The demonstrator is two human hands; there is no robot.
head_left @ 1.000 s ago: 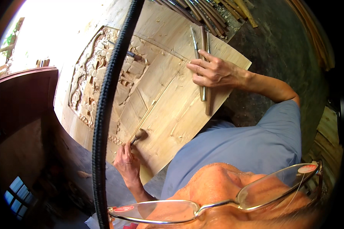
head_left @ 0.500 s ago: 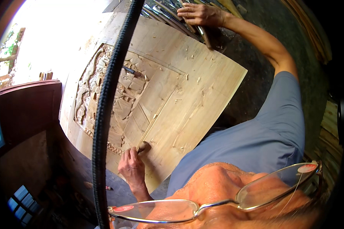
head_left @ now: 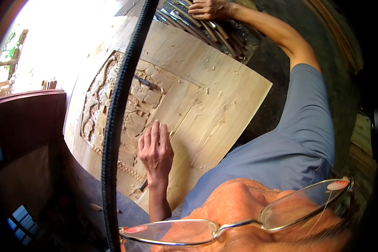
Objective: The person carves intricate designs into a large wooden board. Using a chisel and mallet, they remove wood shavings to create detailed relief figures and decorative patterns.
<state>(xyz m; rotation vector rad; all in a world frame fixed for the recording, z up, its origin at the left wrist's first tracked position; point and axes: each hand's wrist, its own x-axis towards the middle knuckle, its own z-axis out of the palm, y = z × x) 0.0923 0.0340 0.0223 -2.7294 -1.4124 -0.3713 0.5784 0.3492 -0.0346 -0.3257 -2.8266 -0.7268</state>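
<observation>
A pale wooden panel lies before me, its left half carved in relief. Over the lower part of the carving is my left hand, open, its fingers stretched out with no tool in them. Beside its wrist the dark end of a tool shows on the panel; the rest is hidden. Beyond the panel's far edge, my right hand reaches over a pile of carving chisels, its fingers extended across the handles and partly cut off by the frame's top. A dark-handled chisel rests on the carving.
Wood chips are scattered over the panel. A black braided cord crosses the view and covers part of the carving. A dark red wooden piece of furniture stands at the left. Boards lean at the far right.
My left hand has let go of the round-ended tool it held and moved up over the carving, fingers now straightened. My right hand has shifted left and farther away across the chisels.
</observation>
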